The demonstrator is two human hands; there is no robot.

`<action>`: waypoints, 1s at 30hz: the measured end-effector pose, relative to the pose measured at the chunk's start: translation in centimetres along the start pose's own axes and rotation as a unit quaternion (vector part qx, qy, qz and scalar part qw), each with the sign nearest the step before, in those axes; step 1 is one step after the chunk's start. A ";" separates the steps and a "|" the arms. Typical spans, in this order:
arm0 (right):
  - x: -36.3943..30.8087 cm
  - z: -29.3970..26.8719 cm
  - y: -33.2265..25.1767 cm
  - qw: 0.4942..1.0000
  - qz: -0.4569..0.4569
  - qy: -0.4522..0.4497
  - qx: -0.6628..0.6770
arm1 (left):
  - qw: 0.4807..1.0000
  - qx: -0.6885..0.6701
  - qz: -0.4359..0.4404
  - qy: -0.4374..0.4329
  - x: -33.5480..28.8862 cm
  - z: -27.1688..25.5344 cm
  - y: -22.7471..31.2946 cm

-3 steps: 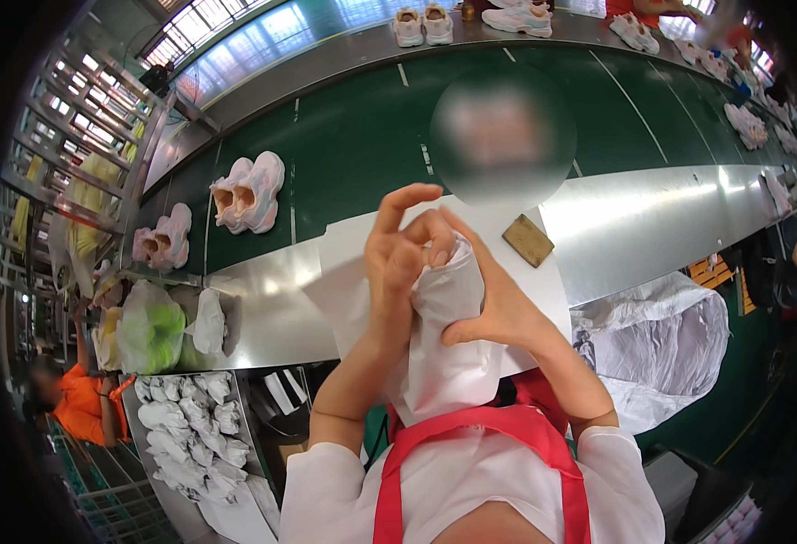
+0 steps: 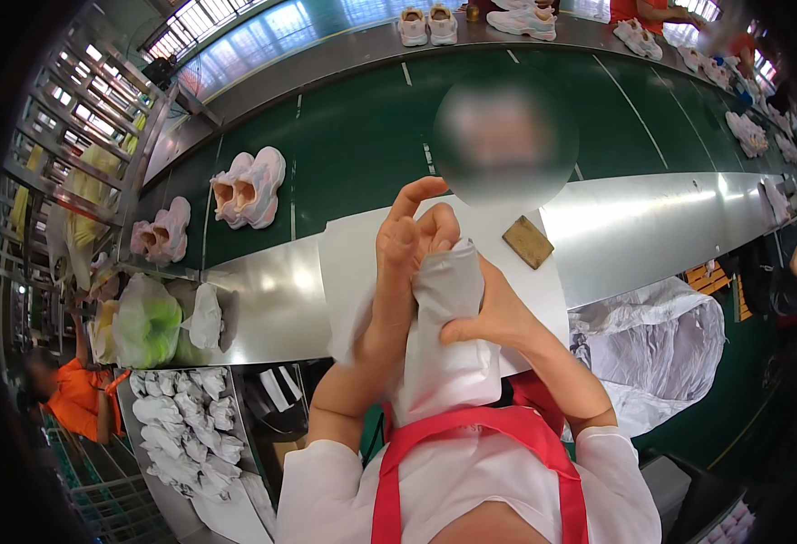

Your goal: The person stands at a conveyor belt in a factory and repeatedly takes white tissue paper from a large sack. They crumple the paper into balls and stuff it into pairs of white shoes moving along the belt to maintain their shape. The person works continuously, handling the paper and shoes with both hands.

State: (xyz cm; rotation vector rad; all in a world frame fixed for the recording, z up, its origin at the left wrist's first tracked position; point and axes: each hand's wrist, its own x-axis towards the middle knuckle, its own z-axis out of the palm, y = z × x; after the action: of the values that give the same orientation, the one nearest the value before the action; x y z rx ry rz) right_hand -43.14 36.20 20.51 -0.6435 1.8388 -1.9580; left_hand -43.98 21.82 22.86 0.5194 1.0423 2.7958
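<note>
Over the near part of a flat white rectangular sheet (image 2: pixel 545 281), which serves as landmark, a tall, smooth-sided white bundle (image 2: pixel 453 317) stands in front of the wearer's body, its contents hidden. Right hand (image 2: pixel 498 304): wrapped round the bundle's right side, thumb across the front, holding it. Left hand (image 2: pixel 412 238): index finger raised and bent, other fingers curled at the bundle's upper edge; whether these pinch it or only touch it cannot be told. On the sheet's far right part lies a brown rectangular block (image 2: pixel 528 241). Beneath the sheet runs a shiny steel worktop (image 2: pixel 276 299). To the sheet's left are a small white crumpled bundle (image 2: pixel 205 317) and a translucent plastic bag with green inside (image 2: pixel 147 322); nearer the wearer on that side, many white wrapped bundles (image 2: pixel 190 426) lie close together. Right of the sheet sits a large white crumpled sack (image 2: pixel 657 358). Beyond the sheet extends a green conveyor belt (image 2: pixel 353 136), bearing, to its left, a pair of pale pink-and-white shoes (image 2: pixel 251 188).
</note>
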 end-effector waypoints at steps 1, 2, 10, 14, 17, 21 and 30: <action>-0.1 -0.1 -0.3 1.000 0.021 -0.002 -0.003 | 0.993 0.108 0.041 0.027 0.0 -0.1 -0.1; 0.0 -0.2 -0.5 0.999 0.013 0.029 -0.003 | 0.972 0.214 0.081 0.055 0.0 0.1 0.1; 0.1 -1.7 -2.1 0.967 -0.021 0.246 -0.059 | 0.856 0.477 -0.199 -0.018 -3.1 -1.9 -1.4; -0.4 -2.4 -2.7 0.974 -0.001 0.206 -0.094 | 0.863 0.460 -0.210 -0.004 -3.2 -2.4 -0.8; -0.8 -2.8 -3.7 0.973 -0.002 0.214 -0.090 | 0.812 0.574 -0.103 -0.025 -2.7 -4.0 -1.1; -1.3 -2.7 -4.2 0.775 -0.389 0.149 -0.474 | 0.947 0.289 -0.132 0.053 -2.6 -6.9 -0.9; 0.4 1.6 -0.7 0.725 -0.556 -0.155 -0.376 | 0.911 -0.132 -0.365 -0.137 0.1 -5.1 -2.6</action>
State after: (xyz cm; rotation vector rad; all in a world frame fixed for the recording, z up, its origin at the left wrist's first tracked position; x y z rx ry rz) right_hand -42.56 34.68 21.34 -2.6335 2.1560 -1.2202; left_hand -45.87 20.65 17.63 0.3681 0.6068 2.0728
